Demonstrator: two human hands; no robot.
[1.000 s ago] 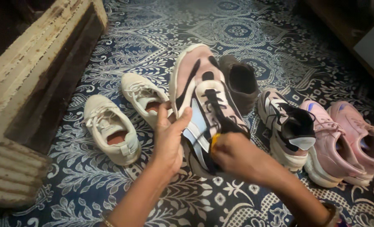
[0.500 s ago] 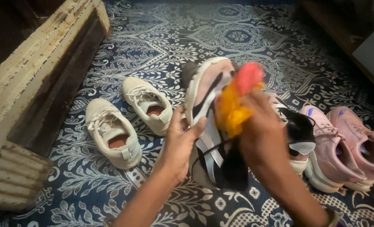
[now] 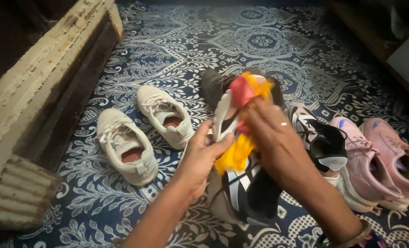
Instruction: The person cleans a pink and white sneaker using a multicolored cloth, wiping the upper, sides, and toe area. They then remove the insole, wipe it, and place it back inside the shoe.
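My left hand [image 3: 198,158] grips the side of a pink, white and black sneaker [image 3: 243,183], holding it tilted above the carpet. My right hand [image 3: 271,135] presses a yellow and red cloth [image 3: 239,121] against the shoe's upper and toe. The cloth covers much of the toe. A dark shoe [image 3: 213,85] lies just behind the held one.
Two cream sneakers [image 3: 126,147] [image 3: 165,115] lie to the left on the blue patterned carpet [image 3: 177,41]. A black and white sneaker [image 3: 321,142] and two pink sneakers [image 3: 365,160] sit to the right. A worn wooden frame [image 3: 39,82] runs along the left.
My right hand brought the cloth from the shoe's heel up over the toe, then drew it down along the upper. The shoe has turned more on its side.
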